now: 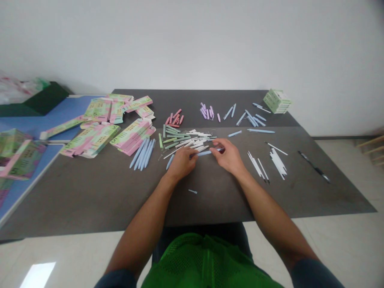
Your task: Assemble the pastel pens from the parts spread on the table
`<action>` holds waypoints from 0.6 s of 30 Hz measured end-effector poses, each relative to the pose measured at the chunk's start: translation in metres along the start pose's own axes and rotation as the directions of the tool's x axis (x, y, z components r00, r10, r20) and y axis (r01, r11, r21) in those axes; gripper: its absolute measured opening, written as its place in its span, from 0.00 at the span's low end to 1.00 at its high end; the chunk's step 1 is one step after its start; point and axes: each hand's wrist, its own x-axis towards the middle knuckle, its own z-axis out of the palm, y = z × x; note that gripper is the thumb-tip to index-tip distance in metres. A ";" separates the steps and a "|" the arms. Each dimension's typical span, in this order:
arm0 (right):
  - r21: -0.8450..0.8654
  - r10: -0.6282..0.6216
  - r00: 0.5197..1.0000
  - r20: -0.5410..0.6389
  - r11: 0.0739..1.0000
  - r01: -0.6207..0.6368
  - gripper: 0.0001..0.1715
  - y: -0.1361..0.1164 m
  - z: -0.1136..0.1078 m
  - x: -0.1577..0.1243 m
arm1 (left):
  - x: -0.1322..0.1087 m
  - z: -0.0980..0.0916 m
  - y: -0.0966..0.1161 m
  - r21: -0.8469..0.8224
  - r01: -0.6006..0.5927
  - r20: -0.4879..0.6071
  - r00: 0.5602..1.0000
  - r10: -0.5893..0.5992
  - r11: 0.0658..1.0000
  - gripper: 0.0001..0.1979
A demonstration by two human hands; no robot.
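A light-blue pen lies level between the two hands, over the middle of the dark table. The right hand, at its 3 o'clock, pinches one end; the left hand, at 9 o'clock, is drawn narrow, fingertips on the other. Just beyond, at 11 o'clock, is a heap of white pen parts, with green barrels at 10. A row of blue pens lies at 9, beside pink-and-green boxes. Farther out, purple barrels sit at 12, white refills toward 3, and a black pen beyond them.
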 end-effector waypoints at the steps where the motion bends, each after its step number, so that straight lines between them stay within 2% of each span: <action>1: 0.103 0.066 0.998 -0.019 0.993 -0.064 0.18 -0.001 0.000 0.001 | 0.000 -0.001 0.001 -0.023 0.014 0.028 1.000 -0.014 1.000 0.12; 3: 0.320 0.166 0.986 -0.003 0.935 -0.156 0.21 -0.003 -0.001 0.003 | -0.001 -0.004 0.005 -0.108 0.053 0.100 0.994 -0.042 0.993 0.11; 6: 0.520 0.202 0.977 0.065 0.829 -0.206 0.27 -0.008 0.000 0.003 | -0.002 -0.008 0.011 -0.301 0.136 0.250 0.966 -0.059 0.944 0.10; 10: 0.579 0.231 0.970 0.071 0.782 -0.229 0.35 -0.011 0.005 -0.001 | -0.003 -0.006 0.013 -0.502 0.259 0.438 0.899 -0.016 0.825 0.12; 14: 0.589 0.256 0.967 0.005 0.781 -0.209 0.34 -0.011 0.013 -0.003 | -0.004 -0.002 0.012 -0.574 0.319 0.472 0.881 -0.014 0.754 0.14; 18: 0.575 0.292 0.956 -0.018 0.785 -0.229 0.31 -0.009 0.016 -0.002 | -0.005 0.000 0.014 -0.581 0.349 0.480 0.876 -0.037 0.735 0.14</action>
